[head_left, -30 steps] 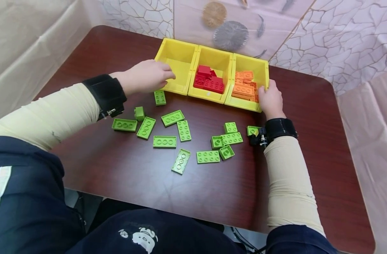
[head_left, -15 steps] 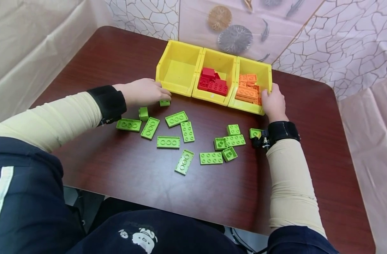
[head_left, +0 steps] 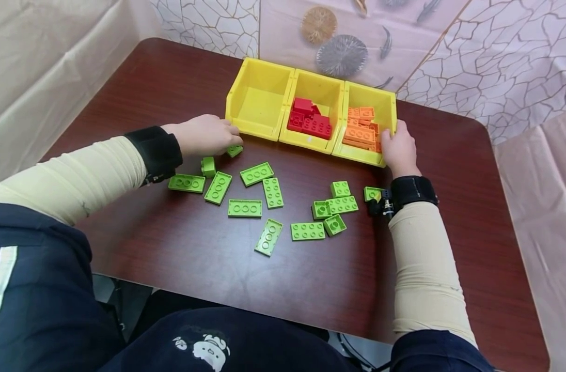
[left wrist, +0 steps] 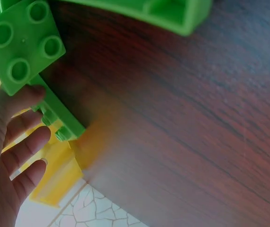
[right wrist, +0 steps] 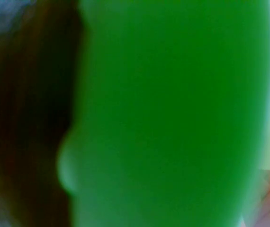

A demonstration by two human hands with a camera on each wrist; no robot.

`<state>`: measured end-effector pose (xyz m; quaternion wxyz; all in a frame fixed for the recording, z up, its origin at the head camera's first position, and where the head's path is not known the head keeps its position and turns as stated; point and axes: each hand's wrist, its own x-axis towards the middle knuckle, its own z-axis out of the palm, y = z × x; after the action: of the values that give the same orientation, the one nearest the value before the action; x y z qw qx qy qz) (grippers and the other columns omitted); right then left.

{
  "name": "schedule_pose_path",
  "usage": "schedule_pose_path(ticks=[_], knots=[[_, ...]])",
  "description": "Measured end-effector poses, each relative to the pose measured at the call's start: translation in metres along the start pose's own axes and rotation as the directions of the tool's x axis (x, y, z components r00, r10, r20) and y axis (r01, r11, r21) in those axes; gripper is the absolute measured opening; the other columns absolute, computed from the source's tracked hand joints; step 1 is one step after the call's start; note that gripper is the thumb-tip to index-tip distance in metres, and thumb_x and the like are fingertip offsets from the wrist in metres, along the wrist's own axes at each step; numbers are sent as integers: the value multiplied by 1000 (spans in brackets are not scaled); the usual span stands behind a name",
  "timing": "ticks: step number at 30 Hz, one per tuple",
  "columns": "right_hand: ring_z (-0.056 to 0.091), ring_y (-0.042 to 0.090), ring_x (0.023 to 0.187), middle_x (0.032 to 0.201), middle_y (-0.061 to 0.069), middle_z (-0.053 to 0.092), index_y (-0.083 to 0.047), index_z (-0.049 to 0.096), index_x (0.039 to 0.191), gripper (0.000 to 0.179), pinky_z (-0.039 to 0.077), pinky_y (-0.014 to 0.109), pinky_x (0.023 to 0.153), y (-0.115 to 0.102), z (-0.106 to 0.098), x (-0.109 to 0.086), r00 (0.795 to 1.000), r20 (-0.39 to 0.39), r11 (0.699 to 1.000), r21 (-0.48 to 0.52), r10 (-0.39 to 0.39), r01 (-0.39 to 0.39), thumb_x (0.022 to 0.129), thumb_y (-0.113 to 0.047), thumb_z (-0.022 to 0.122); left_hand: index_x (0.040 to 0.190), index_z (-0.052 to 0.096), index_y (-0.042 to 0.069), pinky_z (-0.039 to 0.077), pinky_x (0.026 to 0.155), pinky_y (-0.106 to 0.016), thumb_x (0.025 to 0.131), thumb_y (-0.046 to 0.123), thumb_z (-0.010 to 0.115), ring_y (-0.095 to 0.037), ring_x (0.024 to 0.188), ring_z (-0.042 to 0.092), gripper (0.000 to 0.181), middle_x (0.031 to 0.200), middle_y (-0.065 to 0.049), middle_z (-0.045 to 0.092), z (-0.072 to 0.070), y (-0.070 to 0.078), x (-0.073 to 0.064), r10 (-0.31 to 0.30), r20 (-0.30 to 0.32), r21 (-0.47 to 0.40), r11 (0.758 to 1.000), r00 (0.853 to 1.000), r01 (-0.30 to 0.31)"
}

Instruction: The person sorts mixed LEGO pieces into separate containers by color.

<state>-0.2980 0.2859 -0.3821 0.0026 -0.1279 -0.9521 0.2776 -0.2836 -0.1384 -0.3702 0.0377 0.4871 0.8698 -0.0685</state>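
My left hand pinches a green building brick by thumb and forefinger, just in front of the yellow bin's left compartment. In the left wrist view this brick is tilted, studs toward the palm, the other fingers spread loosely. A squarish green brick is close to the thumb there. My right hand grips the right wall of the three-part yellow bin, thumb over the rim. A green brick fills most of the right wrist view, leaving only part of that hand at the edge.
Red bricks lie in the middle compartment and orange bricks in the right one. Several green bricks are scattered over the brown table. One green brick sits beside the right wrist. A patterned wall covering stands behind.
My left hand has come down from over the left compartment's front edge to the green brick, which now lies turned and tilted at the fingertips. The right hand stays on the bin.
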Motion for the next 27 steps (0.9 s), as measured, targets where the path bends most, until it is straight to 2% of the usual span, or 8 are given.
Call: schedule_pose_path(ticks=[3, 8, 11, 14, 16, 20, 27], knots=[[49, 36, 106, 125, 21, 49, -13, 22, 147, 54, 40, 48, 87, 1, 0, 1, 1000, -2, 1000, -2, 2, -2, 98, -36, 26, 93, 61, 6, 44, 65, -41, 79, 4, 62, -30, 77, 51, 14, 82, -7, 54, -2, -2, -2, 17, -28, -8, 1000, 999, -18], [49, 37, 108, 128, 21, 49, -14, 23, 147, 54, 39, 49, 88, 2, 1, 2, 1000, -13, 1000, -10, -1, 1, 97, -36, 26, 97, 60, 6, 44, 65, -42, 79, 14, 67, -29, 77, 51, 22, 84, -8, 54, -13, -1, 1, 30, -87, -35, 999, 996, -33], [49, 36, 108, 128, 21, 48, -14, 23, 147, 54, 39, 49, 88, 1, 0, 2, 1000, -12, 1000, -5, 2, -2, 98, -36, 27, 101, 59, 5, 45, 66, -41, 79, 16, 67, -28, 74, 50, 25, 85, -8, 53, -24, 0, 8, 10, -144, -54, 998, 989, -18], [49, 35, 108, 129, 20, 48, -15, 21, 147, 54, 39, 48, 88, 1, -1, 1, 1000, -3, 1000, 1, 13, -13, 98, -36, 26, 105, 58, 5, 44, 66, -41, 81, 17, 65, -28, 74, 50, 28, 88, -10, 52, -36, 0, 20, -41, -173, -67, 997, 984, 30], [49, 35, 108, 129, 20, 48, -14, 21, 147, 54, 40, 48, 88, 1, -2, 1, 1000, -1, 1000, -3, 16, -16, 98, -36, 26, 108, 57, 4, 44, 67, -42, 83, 18, 63, -29, 76, 49, 29, 90, -11, 51, -42, 0, 29, -90, -160, -77, 994, 983, 79], [49, 36, 107, 128, 21, 48, -14, 21, 147, 53, 40, 48, 87, 2, -1, 1, 1000, 7, 1000, -2, 16, -16, 98, -36, 26, 114, 56, 3, 44, 71, -43, 86, 19, 61, -30, 83, 48, 32, 94, -13, 50, -47, -2, 48, -185, -90, -101, 979, 979, 176], [50, 35, 105, 124, 20, 50, -15, 23, 146, 53, 40, 47, 87, 1, 0, 1, 1000, -3, 1000, 6, 1, -1, 98, -36, 27, 112, 56, 1, 44, 75, -45, 88, 21, 59, -30, 86, 49, 32, 98, -16, 51, -45, -10, 79, -244, 28, -117, 962, 969, 245]])
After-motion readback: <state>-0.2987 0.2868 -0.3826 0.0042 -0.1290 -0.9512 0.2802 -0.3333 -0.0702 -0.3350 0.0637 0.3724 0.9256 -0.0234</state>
